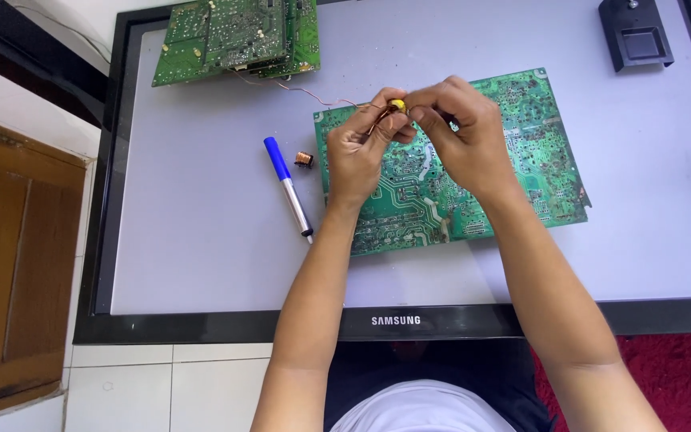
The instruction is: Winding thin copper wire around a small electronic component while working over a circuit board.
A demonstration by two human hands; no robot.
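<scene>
Head view: left hand (361, 156) and right hand (461, 132) pinch a small yellow coil (397, 105) together above the green circuit board (513, 176) lying on a flat screen panel (201, 248). Bare panel stretches left, past a blue pen (288, 188), to the black frame.

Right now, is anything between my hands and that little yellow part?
Nothing visible. The left hand and right hand both pinch the small yellow component directly, above the green circuit board.
</scene>
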